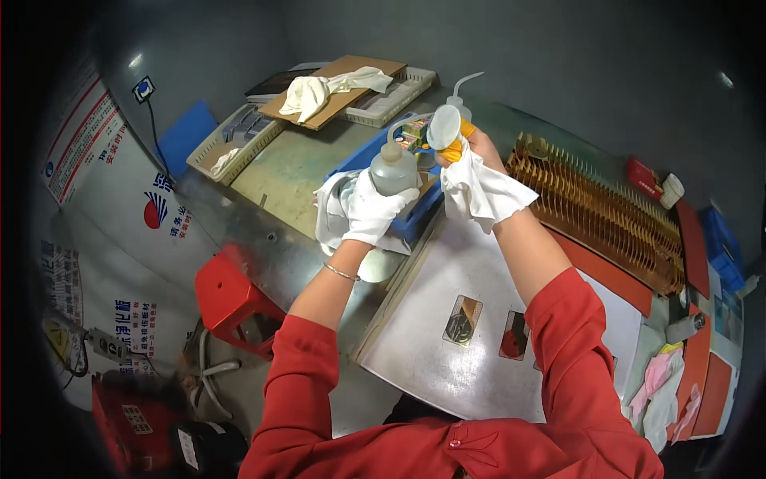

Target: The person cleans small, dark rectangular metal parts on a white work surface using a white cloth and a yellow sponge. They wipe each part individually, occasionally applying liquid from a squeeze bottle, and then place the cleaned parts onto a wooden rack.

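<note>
My left hand, in a white glove, is wrapped round a translucent squeeze wash bottle with a bent spout. A white cloth hangs about that hand. Just below it shows a pale round shape; what it rests on I cannot make out. Orange finger covers are on the fingertips of my bare right hand. Those fingers pinch a round pale disc, tilted up beside the bottle's spout. Another white cloth drapes from the same hand over the wrist.
Behind my hands are a blue tray of small items and a second wash bottle. Farther back, cardboard lies on white baskets. A brown slotted rack stands right, a red stool left, a white panel in front.
</note>
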`<state>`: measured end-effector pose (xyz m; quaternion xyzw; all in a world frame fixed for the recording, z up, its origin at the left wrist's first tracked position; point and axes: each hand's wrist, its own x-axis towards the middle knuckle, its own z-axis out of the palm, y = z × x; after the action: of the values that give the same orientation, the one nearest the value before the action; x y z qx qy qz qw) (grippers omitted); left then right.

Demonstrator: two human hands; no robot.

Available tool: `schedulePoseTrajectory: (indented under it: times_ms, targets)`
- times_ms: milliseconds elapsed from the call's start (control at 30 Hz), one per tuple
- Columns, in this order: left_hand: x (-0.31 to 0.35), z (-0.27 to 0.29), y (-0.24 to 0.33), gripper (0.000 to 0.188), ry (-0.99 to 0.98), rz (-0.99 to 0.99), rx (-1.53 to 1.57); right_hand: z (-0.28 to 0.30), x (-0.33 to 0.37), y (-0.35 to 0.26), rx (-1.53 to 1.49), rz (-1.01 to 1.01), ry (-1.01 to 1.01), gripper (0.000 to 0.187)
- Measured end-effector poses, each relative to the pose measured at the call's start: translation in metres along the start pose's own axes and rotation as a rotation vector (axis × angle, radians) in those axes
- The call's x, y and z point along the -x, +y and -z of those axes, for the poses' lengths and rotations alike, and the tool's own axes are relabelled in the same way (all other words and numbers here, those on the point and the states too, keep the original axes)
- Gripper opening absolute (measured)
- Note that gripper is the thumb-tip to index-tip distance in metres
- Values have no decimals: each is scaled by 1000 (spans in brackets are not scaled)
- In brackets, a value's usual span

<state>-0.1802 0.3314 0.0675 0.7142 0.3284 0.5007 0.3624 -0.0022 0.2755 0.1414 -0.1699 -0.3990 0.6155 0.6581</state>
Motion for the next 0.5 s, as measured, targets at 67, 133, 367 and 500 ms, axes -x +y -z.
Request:
schedulePoseTrajectory:
  times_ms: [67,133,367,500]
  targets:
    - [-1,1,-3,60,10,9,-22,3,-5,3,-12,33,24,22]
    - [-1,-1,-4,61,33,16,-24,7,-5,6,40,90,34,21]
    - [-7,1,-5,58,-42,82,35,1,-23,6,-18,11,250,18]
    - [-6,4,-11,59,-58,78,44,2,-25,7,-61,26,250,19]
